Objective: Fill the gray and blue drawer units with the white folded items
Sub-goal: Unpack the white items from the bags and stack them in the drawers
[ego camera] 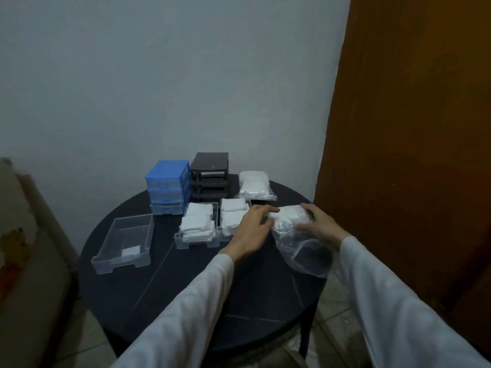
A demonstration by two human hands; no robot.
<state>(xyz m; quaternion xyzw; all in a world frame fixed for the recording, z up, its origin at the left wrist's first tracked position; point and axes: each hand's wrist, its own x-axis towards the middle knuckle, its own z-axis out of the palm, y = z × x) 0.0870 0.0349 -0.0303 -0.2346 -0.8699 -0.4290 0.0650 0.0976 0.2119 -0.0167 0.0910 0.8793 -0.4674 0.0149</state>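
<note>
On the round dark table [186,288], toward its right edge, a clear plastic bag [300,240] of white folded items [289,217] sits between the person's two hands. Her right hand [321,224] lies over the far right side of the bundle with fingers curled down onto the plastic, gripping it; the left hand [252,229] reaches in from the left, fingers loosely spread and touching the bag's near side (whether it pinches the plastic I cannot tell). The bag's open mouth sags toward the table edge, slack and see-through.

Just left of the hands, two clear drawers stand side by side, the left drawer [198,227] heaped with white folded squares, the right drawer [232,216] also filled and partly hidden by the left hand. Farther left an almost bare clear drawer [125,243] holds one small white piece in its near corner. Behind them the blue drawer unit [168,185] keeps its drawers, the lowest pulled slightly forward, while the gray drawer unit [210,176] beside it shows open slots. A second sealed bag [255,185] of white items rests to the right of the gray unit. Both white sleeves are cut off at the lower frame, and the picture is dim and soft.
</note>
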